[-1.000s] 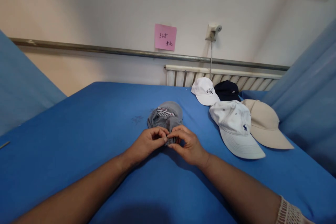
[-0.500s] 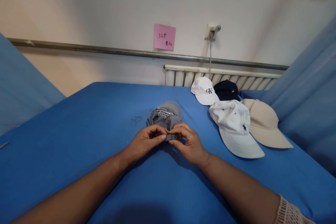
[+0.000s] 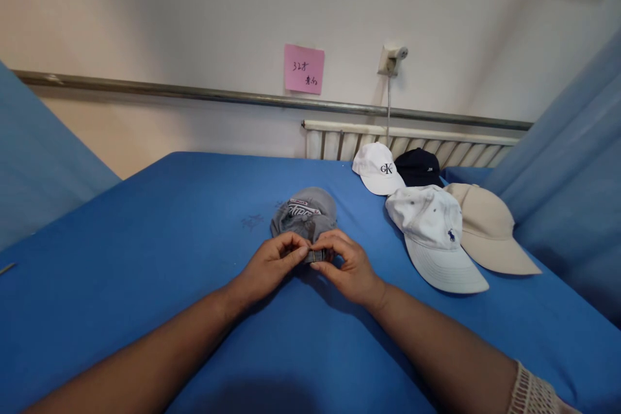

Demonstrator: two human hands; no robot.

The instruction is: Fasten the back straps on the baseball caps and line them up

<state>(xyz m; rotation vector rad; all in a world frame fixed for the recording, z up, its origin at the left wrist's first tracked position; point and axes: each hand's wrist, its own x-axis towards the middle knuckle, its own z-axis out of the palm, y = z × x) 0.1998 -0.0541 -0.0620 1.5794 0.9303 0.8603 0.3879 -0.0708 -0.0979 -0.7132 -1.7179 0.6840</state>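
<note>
A grey baseball cap (image 3: pixel 303 215) with white lettering lies on the blue sheet, its back strap (image 3: pixel 315 256) turned toward me. My left hand (image 3: pixel 272 265) pinches the strap from the left between thumb and fingers. From the right, my right hand (image 3: pixel 352 272) pinches the same strap, thumb below and forefinger above. The fingertips of both hands nearly meet at a small fastening on the strap, partly hidden by them. The cap's far side, with its brim, points away from me.
To the right sit a white cap (image 3: pixel 377 168), a black cap (image 3: pixel 418 167), a pale cap with a small emblem (image 3: pixel 431 226) and a beige cap (image 3: pixel 490 229). Behind the blue-covered bed (image 3: pixel 194 207) are a radiator (image 3: pixel 332 142) and a metal rail (image 3: pixel 218 93). Blue curtains hang at both sides.
The fingertips have drawn slightly closer together on the strap, and the right thumb has shifted a little left. The other caps have stayed where they were.
</note>
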